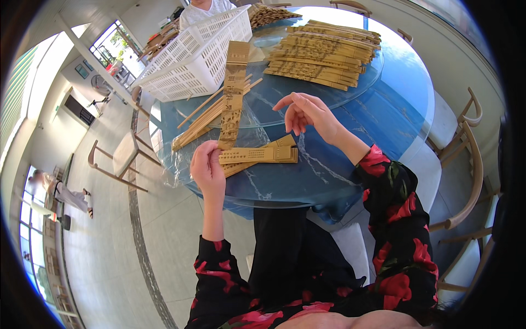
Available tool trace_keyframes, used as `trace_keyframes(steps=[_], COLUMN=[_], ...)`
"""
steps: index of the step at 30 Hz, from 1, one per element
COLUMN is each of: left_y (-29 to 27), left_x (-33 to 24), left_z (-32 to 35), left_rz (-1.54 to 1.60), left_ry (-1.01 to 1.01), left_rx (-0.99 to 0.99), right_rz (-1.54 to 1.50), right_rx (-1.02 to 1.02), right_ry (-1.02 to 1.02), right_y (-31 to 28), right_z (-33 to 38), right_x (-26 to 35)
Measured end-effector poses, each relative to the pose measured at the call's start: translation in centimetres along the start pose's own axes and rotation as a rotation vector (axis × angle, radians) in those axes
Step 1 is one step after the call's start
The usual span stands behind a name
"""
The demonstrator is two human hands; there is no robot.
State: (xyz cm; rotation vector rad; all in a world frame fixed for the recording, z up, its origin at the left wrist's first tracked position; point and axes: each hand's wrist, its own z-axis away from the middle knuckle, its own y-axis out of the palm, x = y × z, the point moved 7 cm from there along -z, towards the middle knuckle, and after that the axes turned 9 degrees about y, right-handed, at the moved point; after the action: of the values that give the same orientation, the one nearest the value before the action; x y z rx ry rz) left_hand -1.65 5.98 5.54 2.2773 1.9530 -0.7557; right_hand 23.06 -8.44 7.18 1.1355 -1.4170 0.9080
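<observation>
Bamboo strip: a long, flat, tan bamboo strip with dark printed markings stood nearly upright, its lower end at the table edge.
Left hand: the left hand was closed on the bottom end of that strip, thumb and fingers pinched around it.
Loose sticks: a fan of thin pale bamboo sticks lay on clear plastic sheeting just left of the upright strip.
Short pile: a small stack of flat bamboo slips lay crosswise beside the left hand, touching the strip's foot.
Right hand: the right hand hovered over the round blue marble-patterned table, fingers apart and curled, holding nothing.
Step, as I judged it: one strip lifted for sorting or checking.
Next move, likely: a steady grip and a flat, aligned placing on a pile.
Far side: a white plastic lattice basket and rows of stacked strips.
</observation>
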Motion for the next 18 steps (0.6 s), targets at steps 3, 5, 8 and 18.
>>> trace_keyframes(steps=[3,5,8,18], left_y=[1.0,1.9,3.4,4.5], left_x=[1.3,2.1,2.5,0.3], left_z=[0.5,1.2,1.8,1.0], left_rz=[0.258,0.399,0.539,0.616], left_ry=[-0.083,-0.139,-0.163,-0.167], left_rx=[0.165,0.296,0.432,0.559], right_rz=[0.129,0.197,0.298,0.482], right_rx=[0.075,0.116,0.191,-0.038], right_ry=[0.045,0.101,0.155,-0.079], right_y=[1.1,2.5,4.0,4.2], right_z=[-0.2,-0.2,0.0,-0.5], right_x=[-1.2,-1.9,-2.7,-2.4])
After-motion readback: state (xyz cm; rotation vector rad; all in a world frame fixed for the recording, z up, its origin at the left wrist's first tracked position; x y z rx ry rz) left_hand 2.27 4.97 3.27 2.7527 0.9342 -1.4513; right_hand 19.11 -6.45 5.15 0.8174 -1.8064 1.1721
